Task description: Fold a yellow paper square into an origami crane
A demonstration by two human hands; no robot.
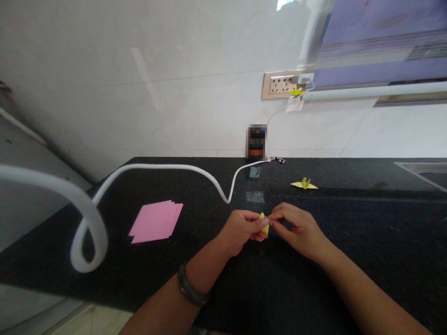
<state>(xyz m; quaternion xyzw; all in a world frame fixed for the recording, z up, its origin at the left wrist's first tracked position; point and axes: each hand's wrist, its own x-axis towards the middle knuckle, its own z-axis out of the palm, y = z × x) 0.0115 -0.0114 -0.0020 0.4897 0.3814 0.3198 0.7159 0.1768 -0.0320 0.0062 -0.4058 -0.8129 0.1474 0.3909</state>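
Near the middle of the dark counter, my left hand [244, 228] pinches a small yellow folded paper [266, 230] between thumb and fingers. My right hand [296, 228] meets it from the other side, thumb and forefinger closed at the paper's right edge. Fingers cover much of the paper, so its full shape is hidden. Beyond my right hand, a yellow folded paper crane [304, 184] rests on the counter with its wings spread. Left of my hands lies a loose stack of pink paper sheets [156, 222].
A thick white cable [174, 166] loops across the left side and back of the counter [115, 288]. A blurred-out upright phone-like object [256, 142] leans on the wall. Above it is a socket panel [279, 85] with a plugged-in charger [306, 78]. A sink edge [419, 174] shows at right.
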